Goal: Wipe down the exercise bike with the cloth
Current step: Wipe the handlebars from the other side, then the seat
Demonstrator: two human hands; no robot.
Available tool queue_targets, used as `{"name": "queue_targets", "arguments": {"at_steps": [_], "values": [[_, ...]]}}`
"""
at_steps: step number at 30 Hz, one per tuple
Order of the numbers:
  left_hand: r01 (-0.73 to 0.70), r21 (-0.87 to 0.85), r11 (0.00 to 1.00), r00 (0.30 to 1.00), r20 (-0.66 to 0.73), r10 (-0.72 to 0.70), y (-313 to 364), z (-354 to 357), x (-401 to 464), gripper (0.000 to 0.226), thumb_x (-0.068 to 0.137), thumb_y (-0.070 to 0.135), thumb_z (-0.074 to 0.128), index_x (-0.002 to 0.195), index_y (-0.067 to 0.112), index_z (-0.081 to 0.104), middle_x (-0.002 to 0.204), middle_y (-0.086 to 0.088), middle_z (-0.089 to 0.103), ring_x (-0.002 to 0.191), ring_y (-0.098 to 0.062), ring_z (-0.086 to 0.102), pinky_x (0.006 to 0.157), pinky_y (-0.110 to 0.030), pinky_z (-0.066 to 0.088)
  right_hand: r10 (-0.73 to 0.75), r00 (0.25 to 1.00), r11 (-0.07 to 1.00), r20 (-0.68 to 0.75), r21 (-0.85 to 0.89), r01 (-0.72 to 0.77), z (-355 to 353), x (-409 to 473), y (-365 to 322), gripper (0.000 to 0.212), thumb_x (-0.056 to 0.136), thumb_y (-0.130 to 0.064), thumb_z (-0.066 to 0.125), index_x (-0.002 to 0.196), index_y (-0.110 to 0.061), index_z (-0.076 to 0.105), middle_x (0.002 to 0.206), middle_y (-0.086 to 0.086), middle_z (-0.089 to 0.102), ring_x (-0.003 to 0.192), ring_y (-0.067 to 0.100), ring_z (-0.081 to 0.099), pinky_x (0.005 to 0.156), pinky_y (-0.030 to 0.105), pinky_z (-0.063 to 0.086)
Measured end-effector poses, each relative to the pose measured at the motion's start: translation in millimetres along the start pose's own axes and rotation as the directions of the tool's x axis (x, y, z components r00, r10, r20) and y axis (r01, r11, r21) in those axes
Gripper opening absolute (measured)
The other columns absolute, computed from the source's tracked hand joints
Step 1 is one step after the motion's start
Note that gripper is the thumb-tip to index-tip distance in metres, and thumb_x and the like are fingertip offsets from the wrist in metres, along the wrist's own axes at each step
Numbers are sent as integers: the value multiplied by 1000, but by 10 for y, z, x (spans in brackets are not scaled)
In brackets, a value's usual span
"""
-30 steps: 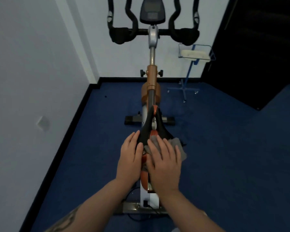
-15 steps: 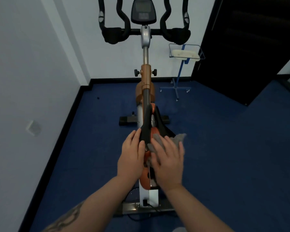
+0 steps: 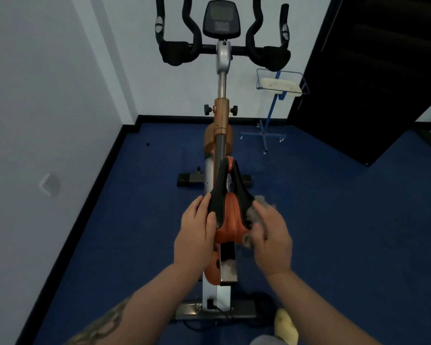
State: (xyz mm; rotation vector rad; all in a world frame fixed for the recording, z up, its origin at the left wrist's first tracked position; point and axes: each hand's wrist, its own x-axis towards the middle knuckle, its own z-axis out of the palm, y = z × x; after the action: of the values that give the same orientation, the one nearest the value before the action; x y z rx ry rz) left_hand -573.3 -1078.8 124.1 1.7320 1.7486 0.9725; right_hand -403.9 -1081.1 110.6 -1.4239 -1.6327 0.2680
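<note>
An orange and silver exercise bike stands in front of me on the blue carpet, its black handlebars and console at the top. Its black and orange saddle is just below me. My left hand holds the saddle's left edge, thumb on top. A crumpled grey cloth is bunched under the fingers of my right hand, which presses it against the saddle's right side. Most of the cloth is hidden by the hand.
A blue wheeled stand with a wire basket sits beyond the bike on the right, near a dark doorway. White walls close in on the left and far side. Blue carpet spreads to the right.
My right hand has slid with the cloth from the top of the saddle to its right side, uncovering the orange centre. The left hand has stayed on the left edge.
</note>
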Motion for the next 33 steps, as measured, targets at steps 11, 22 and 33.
{"name": "queue_targets", "arguments": {"at_steps": [11, 22, 33], "values": [[105, 37, 994, 992, -73, -102, 87, 28, -18, 46, 101, 35, 27, 146, 35, 36, 149, 13, 35, 133, 0, 33, 90, -20, 36, 608, 715, 791, 345, -193, -580, 24, 733, -117, 33, 101, -40, 29, 115, -25, 56, 116, 1, 63, 90, 16, 53, 70, 31, 36], [384, -3, 923, 890, -263, -372, 449, 246, -12, 46, 104, 31, 25, 148, 26, 35, 154, 4, 29, 141, -10, 25, 102, -25, 27, 303, 762, 921, 572, -382, -80, 159, 999, -275, 53, 104, -38, 23, 152, -18, 18, 155, 10, 28, 135, 26, 37, 102, 40, 41], [658, -268, 704, 528, -503, -684, 580, 352, 401, 27, 95, 30, 38, 100, 36, 63, 111, 7, 61, 102, -18, 54, 83, -40, 47, -57, 669, 917, 741, -225, 328, 241, 1169, -108, 52, 105, -37, 18, 155, -23, 14, 162, -3, 6, 149, 14, -5, 121, 39, 5]]}}
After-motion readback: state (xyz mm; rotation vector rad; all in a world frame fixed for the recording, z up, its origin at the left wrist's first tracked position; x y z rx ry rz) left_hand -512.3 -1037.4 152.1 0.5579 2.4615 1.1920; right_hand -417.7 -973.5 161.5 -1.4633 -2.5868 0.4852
